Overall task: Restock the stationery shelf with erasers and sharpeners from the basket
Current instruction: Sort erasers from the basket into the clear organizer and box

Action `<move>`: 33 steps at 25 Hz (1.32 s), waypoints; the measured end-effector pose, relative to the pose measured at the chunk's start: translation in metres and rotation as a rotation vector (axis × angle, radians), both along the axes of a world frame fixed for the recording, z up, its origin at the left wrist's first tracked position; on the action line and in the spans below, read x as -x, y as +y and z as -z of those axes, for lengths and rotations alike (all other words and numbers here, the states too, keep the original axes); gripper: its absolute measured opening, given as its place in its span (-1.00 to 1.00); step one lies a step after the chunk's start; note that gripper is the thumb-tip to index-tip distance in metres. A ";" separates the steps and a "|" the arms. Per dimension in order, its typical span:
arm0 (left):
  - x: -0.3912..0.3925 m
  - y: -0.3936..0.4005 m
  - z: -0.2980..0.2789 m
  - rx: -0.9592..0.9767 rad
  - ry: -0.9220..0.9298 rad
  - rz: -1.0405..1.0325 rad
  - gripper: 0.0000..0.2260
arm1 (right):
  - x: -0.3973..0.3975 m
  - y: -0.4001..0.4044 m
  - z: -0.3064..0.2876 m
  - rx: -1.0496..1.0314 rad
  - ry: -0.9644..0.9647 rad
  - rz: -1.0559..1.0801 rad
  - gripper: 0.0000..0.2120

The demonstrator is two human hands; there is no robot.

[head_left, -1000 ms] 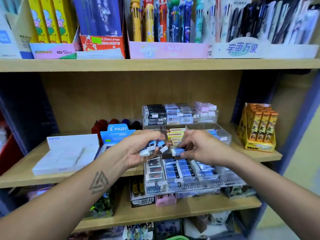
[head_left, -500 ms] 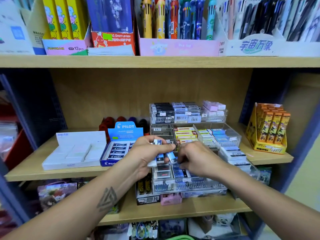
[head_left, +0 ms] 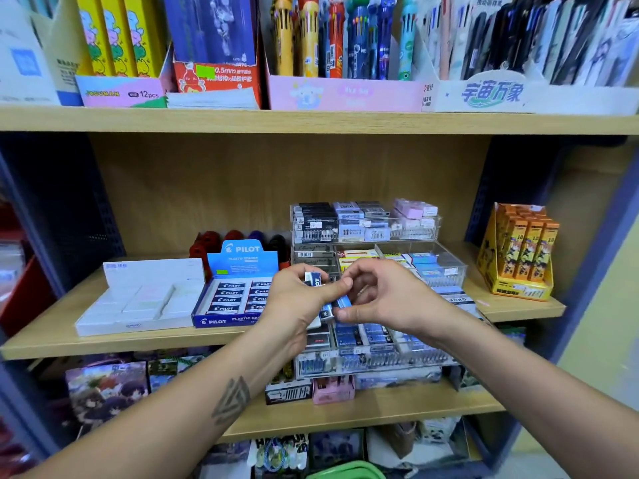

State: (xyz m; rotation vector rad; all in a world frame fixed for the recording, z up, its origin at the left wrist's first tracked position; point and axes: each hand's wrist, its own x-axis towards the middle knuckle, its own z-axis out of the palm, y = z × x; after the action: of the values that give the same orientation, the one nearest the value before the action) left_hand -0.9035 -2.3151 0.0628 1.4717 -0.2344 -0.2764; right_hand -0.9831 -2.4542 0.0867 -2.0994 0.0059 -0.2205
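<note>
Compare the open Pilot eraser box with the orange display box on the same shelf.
The Pilot box is blue and white; the orange box is orange and yellow. The Pilot box lies flat, its erasers in rows under a raised flap; the orange box stands its packs upright. The Pilot box sits left of the clear trays, the orange box at their right. Both are cardboard display boxes.

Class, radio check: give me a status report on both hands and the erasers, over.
Left hand grips several erasers. Right hand pinches one blue eraser above the clear tray. Nothing in the way.
</note>
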 end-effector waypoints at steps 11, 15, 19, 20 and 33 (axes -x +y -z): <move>-0.003 0.021 -0.013 0.132 0.370 0.189 -0.83 | -0.006 -0.005 0.025 0.720 0.012 0.000 -0.85; -0.002 0.025 -0.012 0.077 0.333 0.229 -0.82 | -0.008 -0.001 0.027 0.879 -0.016 0.006 -0.85; 0.002 0.027 -0.015 -0.001 0.267 0.249 -0.81 | -0.006 -0.011 0.011 0.335 0.011 0.006 -0.75; 0.003 0.027 -0.015 -0.010 0.245 0.243 -0.81 | -0.003 -0.011 0.005 0.109 0.002 -0.015 -0.68; -0.009 0.011 -0.047 -0.041 0.102 0.250 -0.92 | -0.001 -0.028 -0.016 0.275 -0.272 0.056 -0.76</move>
State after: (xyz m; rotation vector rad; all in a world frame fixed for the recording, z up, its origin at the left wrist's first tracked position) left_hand -0.8948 -2.3043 0.1101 1.4649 -0.3324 -0.5594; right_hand -0.9816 -2.4824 0.1029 -2.3273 -0.1351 -0.5664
